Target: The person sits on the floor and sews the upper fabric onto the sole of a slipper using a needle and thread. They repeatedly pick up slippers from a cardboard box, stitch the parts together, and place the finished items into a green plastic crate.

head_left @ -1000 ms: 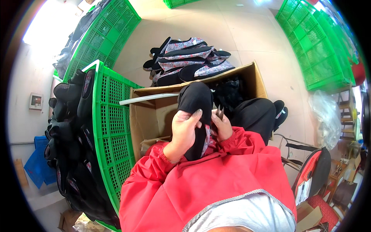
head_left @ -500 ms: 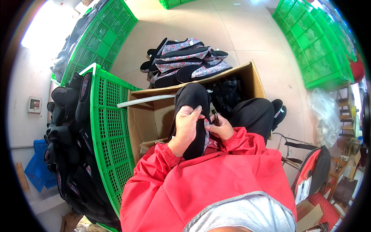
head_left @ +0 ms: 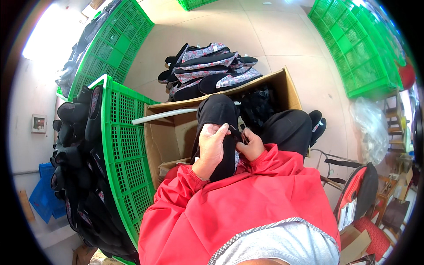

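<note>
Pinching a floral-lined black fabric slipper (head_left: 229,152) in the fingers of the left hand (head_left: 212,145), against the black-trousered leg (head_left: 217,109), probably for steadiness. Just right of them, clasping a half-hidden, small dark metal tool (head_left: 242,127) in the right hand (head_left: 251,145), seemingly for close reach.

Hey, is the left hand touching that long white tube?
Apart. The head view shows the black-covered knee between the left hand and the white tube.
</note>
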`<state>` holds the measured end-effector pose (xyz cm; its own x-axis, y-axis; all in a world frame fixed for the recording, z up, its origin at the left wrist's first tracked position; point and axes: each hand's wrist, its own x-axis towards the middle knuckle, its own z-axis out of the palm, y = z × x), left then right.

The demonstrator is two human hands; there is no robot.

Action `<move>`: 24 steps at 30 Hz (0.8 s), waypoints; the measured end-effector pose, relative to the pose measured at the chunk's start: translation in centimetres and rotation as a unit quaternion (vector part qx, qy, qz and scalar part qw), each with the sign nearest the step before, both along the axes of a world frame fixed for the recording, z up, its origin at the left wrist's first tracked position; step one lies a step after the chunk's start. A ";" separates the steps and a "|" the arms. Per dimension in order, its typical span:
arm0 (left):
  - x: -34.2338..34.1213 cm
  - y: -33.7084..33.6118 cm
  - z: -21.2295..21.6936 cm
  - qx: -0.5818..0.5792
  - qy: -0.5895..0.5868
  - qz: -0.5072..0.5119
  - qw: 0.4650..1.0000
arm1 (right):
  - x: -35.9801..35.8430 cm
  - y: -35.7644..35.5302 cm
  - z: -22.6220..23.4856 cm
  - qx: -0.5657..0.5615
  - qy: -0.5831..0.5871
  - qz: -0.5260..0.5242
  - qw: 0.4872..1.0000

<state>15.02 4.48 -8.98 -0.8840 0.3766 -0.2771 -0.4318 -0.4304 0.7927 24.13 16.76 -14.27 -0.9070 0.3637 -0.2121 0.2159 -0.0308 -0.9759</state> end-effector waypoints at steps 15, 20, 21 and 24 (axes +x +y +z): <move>0.5 0.7 0.7 -0.004 0.045 -0.054 0.997 | -6.5 6.0 3.8 0.006 0.173 0.009 0.985; 0.5 0.7 0.4 -0.017 0.046 -0.053 0.997 | -8.0 4.8 4.1 0.096 0.144 0.008 0.985; 0.5 0.8 0.6 -0.015 0.044 -0.051 0.998 | -8.1 4.9 3.7 0.091 0.145 0.006 0.985; 0.4 0.9 0.5 -0.015 0.043 -0.051 0.998 | -8.4 4.8 3.4 0.108 0.142 0.012 0.984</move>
